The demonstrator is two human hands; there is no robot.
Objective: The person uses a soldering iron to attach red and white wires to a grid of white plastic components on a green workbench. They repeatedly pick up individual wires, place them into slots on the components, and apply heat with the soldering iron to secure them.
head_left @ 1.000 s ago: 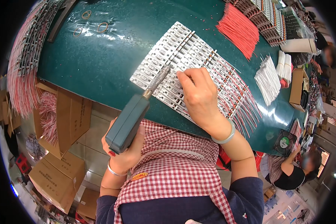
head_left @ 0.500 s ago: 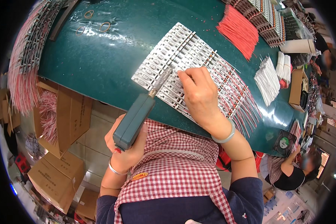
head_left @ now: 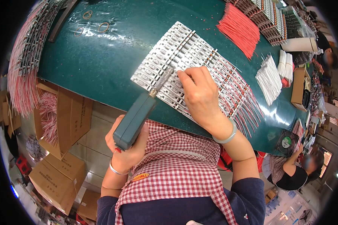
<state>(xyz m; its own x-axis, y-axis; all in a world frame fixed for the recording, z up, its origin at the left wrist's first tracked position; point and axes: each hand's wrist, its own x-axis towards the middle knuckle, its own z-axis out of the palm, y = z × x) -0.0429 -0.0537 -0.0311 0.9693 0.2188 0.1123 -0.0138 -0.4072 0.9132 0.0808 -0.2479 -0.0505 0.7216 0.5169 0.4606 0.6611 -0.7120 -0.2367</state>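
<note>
My left hand is closed round the handle of a dark green soldering gun. Its metal barrel reaches up and to the right over a panel of silvery metal parts in rows, which lies slanted on the table. My right hand rests over the same panel, thumb and forefinger pinched together close to the barrel's tip. Whatever sits between those fingertips is too small to make out. Red and white wires fan out from the panel's right side, partly behind my right hand and wrist.
Red wires and white wires lie in bundles at the right of the green table. Stacked panels stand at the far right; wired panels line the left edge. A carton holds more wire. Another person works at right.
The view has shifted very slightly. Both hands, the soldering gun and the panel keep almost the same positions relative to each other.
</note>
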